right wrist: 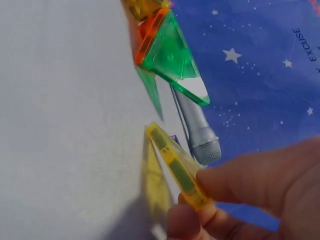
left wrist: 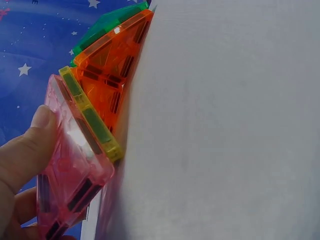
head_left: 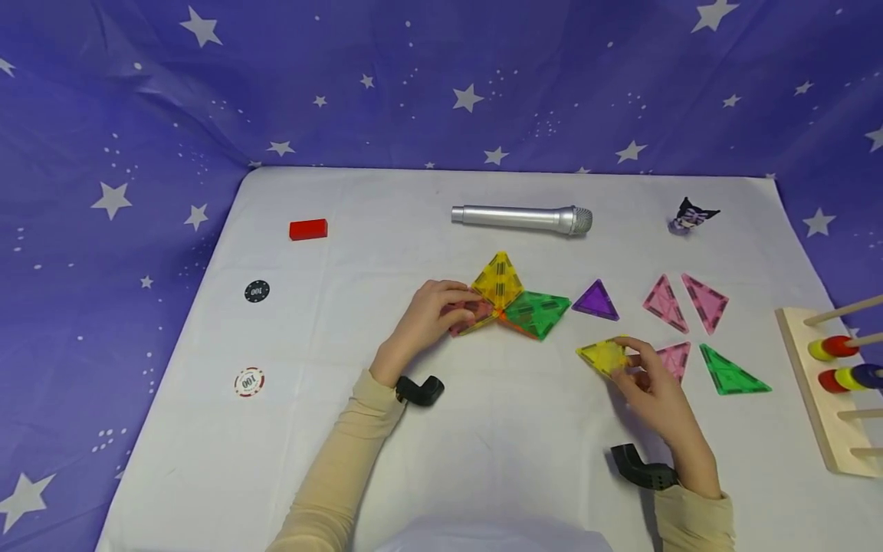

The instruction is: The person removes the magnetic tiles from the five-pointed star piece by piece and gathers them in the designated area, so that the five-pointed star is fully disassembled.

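My left hand point(head_left: 429, 316) pinches a pink magnetic tile point(left wrist: 72, 150) at the left of a joined group, thumb on its face. A yellow tile edge point(left wrist: 92, 115) lies along the pink one, with orange tiles point(left wrist: 102, 92) behind it. In the head view, yellow tiles point(head_left: 500, 280) form the group's top and a green tile point(head_left: 541, 310) its right side. To the right, my right hand point(head_left: 651, 387) holds a yellow triangular magnetic tile point(right wrist: 175, 167) between thumb and fingers, tilted close over the white table. Its shadow shows beside it.
A purple triangle point(head_left: 597, 301), pink triangles point(head_left: 665, 303) and a green triangle point(head_left: 731, 372) lie at the right. Behind is a silver microphone point(head_left: 517, 218), with a small figurine point(head_left: 690, 217) far right. A wooden peg rack point(head_left: 807, 391), red block point(head_left: 308, 229) and two chips point(head_left: 257, 291) flank the table.
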Available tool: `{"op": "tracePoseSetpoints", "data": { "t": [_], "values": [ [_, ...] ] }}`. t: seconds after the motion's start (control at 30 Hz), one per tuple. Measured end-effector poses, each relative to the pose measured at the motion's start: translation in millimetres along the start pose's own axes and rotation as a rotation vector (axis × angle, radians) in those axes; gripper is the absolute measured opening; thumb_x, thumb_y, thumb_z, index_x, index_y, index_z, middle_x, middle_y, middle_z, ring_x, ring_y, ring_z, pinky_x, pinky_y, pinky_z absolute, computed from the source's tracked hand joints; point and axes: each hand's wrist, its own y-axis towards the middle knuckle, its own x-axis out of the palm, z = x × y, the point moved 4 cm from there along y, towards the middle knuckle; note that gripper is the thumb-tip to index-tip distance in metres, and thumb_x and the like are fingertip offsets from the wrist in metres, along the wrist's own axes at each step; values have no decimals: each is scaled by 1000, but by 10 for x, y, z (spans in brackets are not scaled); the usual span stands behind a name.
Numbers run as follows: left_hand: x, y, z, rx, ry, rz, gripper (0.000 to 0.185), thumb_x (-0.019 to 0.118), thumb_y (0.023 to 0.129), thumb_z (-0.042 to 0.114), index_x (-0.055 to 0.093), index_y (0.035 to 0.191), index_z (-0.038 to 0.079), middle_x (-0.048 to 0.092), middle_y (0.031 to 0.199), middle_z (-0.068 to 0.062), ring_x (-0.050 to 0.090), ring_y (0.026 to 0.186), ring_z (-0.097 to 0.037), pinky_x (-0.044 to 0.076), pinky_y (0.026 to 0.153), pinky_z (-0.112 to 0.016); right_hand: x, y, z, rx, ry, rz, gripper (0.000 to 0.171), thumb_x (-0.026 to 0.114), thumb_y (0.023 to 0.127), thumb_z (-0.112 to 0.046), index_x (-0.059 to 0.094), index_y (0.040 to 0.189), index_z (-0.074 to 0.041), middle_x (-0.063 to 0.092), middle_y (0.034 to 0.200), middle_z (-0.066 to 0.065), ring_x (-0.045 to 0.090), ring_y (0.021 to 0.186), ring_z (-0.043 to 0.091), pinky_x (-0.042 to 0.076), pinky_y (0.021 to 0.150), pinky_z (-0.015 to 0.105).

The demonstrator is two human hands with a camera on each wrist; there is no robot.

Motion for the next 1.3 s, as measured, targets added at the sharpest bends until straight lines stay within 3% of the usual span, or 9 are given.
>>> {"op": "tracePoseSetpoints", "data": {
  "t": [0.1,0.23,0.4,0.47,0.57,0.7,0.8,0.9,1.3],
  "values": [
    [-5,8,-5,9,-16,13,28,66,82,25,68,107,13,59,114,-9,49,106,-23,32,91,-38,-3,-4,27,19,-92,45,52,59,86,-8,37,133,-7,56,94,19,54,68,18,44,57,30],
    [-7,21,-24,7,-58,15,27,67,81,24,69,105,12,61,111,-6,51,105,-19,32,93,-34,6,15,3,25,-212,146,60,66,81,-9,35,133,-1,59,81,17,56,66,28,46,59,44],
    [-52,8,-68,-62,-167,50,24,65,84,20,67,106,9,63,106,-4,54,100,-16,38,88,-31,3,37,-51,87,-265,214,57,67,82,-14,39,130,1,56,72,12,51,58,23,43,49,35],
    [-82,-6,-91,-94,-195,71,24,64,86,19,67,107,7,63,106,-4,55,99,-16,40,86,-32,20,58,-120,66,-233,221,53,66,82,-14,43,128,-1,57,73,10,51,58,21,41,47,29],
    [-116,-25,-128,-131,-208,89,25,62,87,19,66,109,7,62,108,-5,55,94,-16,42,80,-32,124,128,-296,-45,-133,212,46,66,82,-11,47,124,-3,59,73,7,53,59,15,39,46,23],
    [-133,-39,-163,-158,-221,97,25,60,88,18,65,110,7,63,105,-5,53,77,-16,41,67,-30,464,247,-615,-179,57,91,46,64,84,-8,44,125,-4,62,79,3,54,60,9,42,51,21],
    [-121,-39,-176,-176,-252,103,24,60,88,15,65,110,7,64,104,-5,55,74,-13,41,65,-27,767,315,-815,-181,177,-34,50,63,85,-10,39,128,-5,63,89,5,56,66,10,45,57,24],
    [-105,-39,-183,-200,-275,104,23,61,87,14,66,109,7,64,105,-5,57,75,-13,42,64,-26,1002,363,-941,-161,220,-97,55,63,85,-11,33,131,-6,62,97,8,58,69,11,46,60,25],
    [-134,-44,-181,-336,-334,118,25,63,86,14,64,109,5,63,107,-8,57,100,-21,42,86,-35,1370,435,-1140,-119,385,-24,78,70,77,-3,18,135,-3,50,106,18,59,65,16,46,55,23]
  ]
}}
